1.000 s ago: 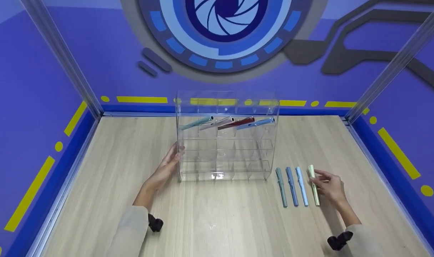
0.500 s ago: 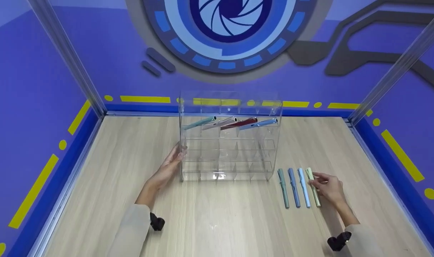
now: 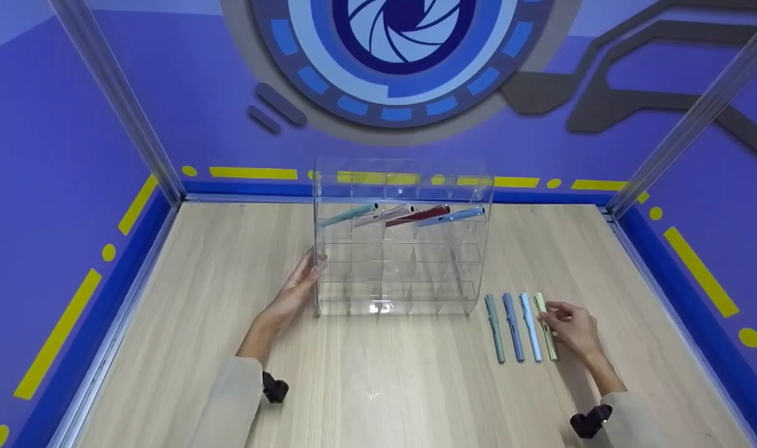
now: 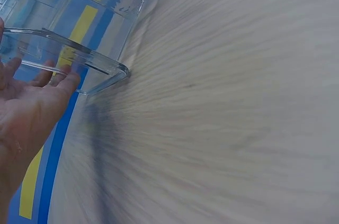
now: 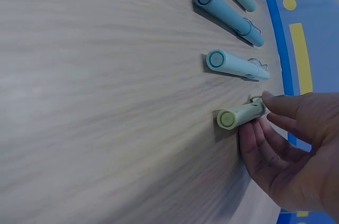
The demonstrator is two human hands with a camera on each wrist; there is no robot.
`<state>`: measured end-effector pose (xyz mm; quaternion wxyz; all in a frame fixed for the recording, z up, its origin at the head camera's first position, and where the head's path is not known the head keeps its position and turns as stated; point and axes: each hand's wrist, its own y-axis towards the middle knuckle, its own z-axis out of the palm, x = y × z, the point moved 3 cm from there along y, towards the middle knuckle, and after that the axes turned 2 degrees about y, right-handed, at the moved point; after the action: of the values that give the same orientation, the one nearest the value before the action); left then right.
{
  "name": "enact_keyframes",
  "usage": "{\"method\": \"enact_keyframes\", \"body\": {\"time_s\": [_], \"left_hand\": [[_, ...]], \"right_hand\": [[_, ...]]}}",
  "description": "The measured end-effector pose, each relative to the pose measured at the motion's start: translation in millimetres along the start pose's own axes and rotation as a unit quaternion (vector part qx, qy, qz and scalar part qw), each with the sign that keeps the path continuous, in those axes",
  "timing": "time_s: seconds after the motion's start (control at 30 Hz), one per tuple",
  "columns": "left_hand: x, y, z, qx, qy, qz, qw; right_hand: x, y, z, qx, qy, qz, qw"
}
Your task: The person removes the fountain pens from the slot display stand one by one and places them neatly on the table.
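Note:
A clear acrylic pen rack [image 3: 381, 307] with several rows of compartments stands upright in the middle of the table. My left hand [image 3: 289, 295] holds its left side edge, thumb in front and fingers along the side panel. My right hand [image 3: 576, 330] pinches a pale green pen [image 5: 239, 115] near its clip end; the pen lies on the wood. To its left, roughly parallel, lie a light blue pen [image 3: 530, 326], a darker blue pen [image 3: 513, 326] and a grey-green pen [image 3: 494, 330]. All have their clips towards the far side.
In an upper row of the rack, tilted, rest a teal pen [image 3: 352, 214], a pale pinkish pen [image 3: 388, 214], a dark red pen [image 3: 423, 215] and a blue pen [image 3: 456, 216]. Printed blue-purple walls [image 3: 136, 99] with metal posts enclose the wooden table [image 3: 366, 386] on three sides.
My right hand has shifted the pale green pen left, closer beside the light blue pen, and tilted it into line with the others. My left hand stays on the rack.

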<state>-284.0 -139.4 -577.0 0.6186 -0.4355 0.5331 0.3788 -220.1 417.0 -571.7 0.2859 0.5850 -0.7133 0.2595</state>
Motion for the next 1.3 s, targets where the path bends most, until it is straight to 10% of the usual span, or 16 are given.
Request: {"method": "enact_keyframes", "body": {"time_s": [0.37, 0.73, 1.3], "left_hand": [[0.3, -1.7, 1.2, 0.006, 0.004, 0.000, 1.0000], [1.5, -0.3, 1.5, -0.016, 0.007, -0.018, 0.9997], [4.3, -0.2, 1.2, -0.023, 0.017, -0.021, 0.9994]], "right_hand": [[17.5, 1.7, -13.0, -0.040, 0.025, -0.024, 0.9986], [91.7, 5.2, -11.4, -0.009, 0.129, -0.104, 0.9862], [195.8, 29.0, 14.2, 0.008, 0.348, -0.153, 0.9248]]}}
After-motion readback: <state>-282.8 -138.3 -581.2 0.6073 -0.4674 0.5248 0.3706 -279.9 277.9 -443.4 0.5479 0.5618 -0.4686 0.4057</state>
